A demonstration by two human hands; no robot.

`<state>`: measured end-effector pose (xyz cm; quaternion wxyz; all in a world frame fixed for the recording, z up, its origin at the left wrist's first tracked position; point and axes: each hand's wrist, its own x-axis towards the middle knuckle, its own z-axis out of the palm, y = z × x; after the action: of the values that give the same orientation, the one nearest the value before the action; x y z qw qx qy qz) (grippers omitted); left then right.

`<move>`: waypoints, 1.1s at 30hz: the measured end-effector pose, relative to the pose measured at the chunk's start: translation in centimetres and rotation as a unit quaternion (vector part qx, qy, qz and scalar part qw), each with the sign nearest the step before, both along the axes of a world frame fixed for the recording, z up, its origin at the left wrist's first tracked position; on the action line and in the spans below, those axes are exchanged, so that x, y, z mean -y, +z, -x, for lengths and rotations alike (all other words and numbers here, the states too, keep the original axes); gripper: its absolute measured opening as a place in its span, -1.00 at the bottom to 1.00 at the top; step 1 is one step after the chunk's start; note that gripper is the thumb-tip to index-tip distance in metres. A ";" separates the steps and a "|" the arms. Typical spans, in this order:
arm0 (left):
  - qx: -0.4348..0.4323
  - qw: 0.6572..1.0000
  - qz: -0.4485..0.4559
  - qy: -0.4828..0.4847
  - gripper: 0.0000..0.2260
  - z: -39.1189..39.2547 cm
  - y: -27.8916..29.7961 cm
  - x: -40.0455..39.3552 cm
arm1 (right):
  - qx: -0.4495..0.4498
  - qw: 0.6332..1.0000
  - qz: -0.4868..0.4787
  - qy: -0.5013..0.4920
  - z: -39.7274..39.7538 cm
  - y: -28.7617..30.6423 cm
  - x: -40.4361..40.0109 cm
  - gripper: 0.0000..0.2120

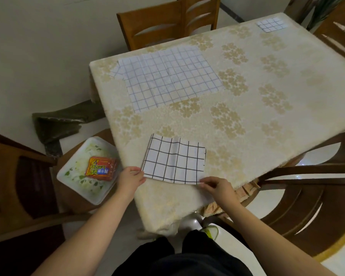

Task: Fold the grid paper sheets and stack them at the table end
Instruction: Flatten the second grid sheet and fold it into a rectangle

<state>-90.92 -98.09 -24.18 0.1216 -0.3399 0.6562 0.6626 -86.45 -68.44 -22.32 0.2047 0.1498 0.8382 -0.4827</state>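
Note:
A folded grid paper sheet with bold black lines (174,159) lies near the table's front edge. My left hand (130,179) pinches its near left corner. At the near right corner my right hand (217,186) pinches the sheet's edge. Farther back on the left lies a large unfolded sheet with thin blue grid lines (167,78), another sheet's corner peeking out under its left side. A small folded grid sheet (270,24) rests at the far end of the table (257,116).
Wooden chairs stand at the far side (163,22), at the right (317,196) and at the left (18,186). On the left chair sits a white tray (84,180) with an orange packet (101,168). A dark cloth (58,124) lies on the floor.

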 end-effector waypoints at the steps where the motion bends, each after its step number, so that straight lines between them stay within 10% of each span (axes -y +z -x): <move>1: 0.003 1.000 0.004 -0.005 -0.84 -0.1 -0.4 0.2 | 0.004 1.000 0.013 -0.020 -0.1 -0.2 0.2 -0.90; 10: 0.031 0.998 0.039 -0.025 -0.80 0.8 -1.4 0.4 | 0.061 0.986 0.009 -0.153 0.9 -2.0 1.5 -0.72; 33: -0.003 0.975 0.145 -0.167 -0.92 2.0 -0.5 2.3 | 0.108 0.981 -0.132 -0.098 1.6 0.2 1.7 -0.85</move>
<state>-92.89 -100.44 -24.70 0.1781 -0.2379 0.7930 0.5318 -88.05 -70.11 -22.11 0.2241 0.3077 0.8489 -0.3666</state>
